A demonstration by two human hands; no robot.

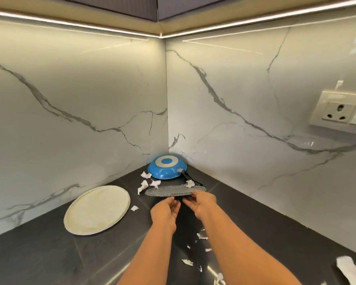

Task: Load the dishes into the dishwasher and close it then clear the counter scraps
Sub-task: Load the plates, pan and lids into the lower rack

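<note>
A grey speckled flat plate (173,191) lies on the dark counter (49,254), in front of the corner. My left hand (166,211) and my right hand (202,203) both hold its near rim, with the fingers curled under the edge. Behind it, a blue pan (167,167) sits upside down in the corner, and its black handle (190,178) reaches over the grey plate's far side. A round cream plate (97,210) lies flat to the left. White paper scraps (150,182) are scattered around the pan, with one scrap (190,183) on the grey plate.
More torn paper scraps (201,236) lie on the counter under my right forearm and toward the near edge. A larger white piece (351,270) sits at the bottom right. Marble walls close off the corner, and a wall socket (337,114) is on the right.
</note>
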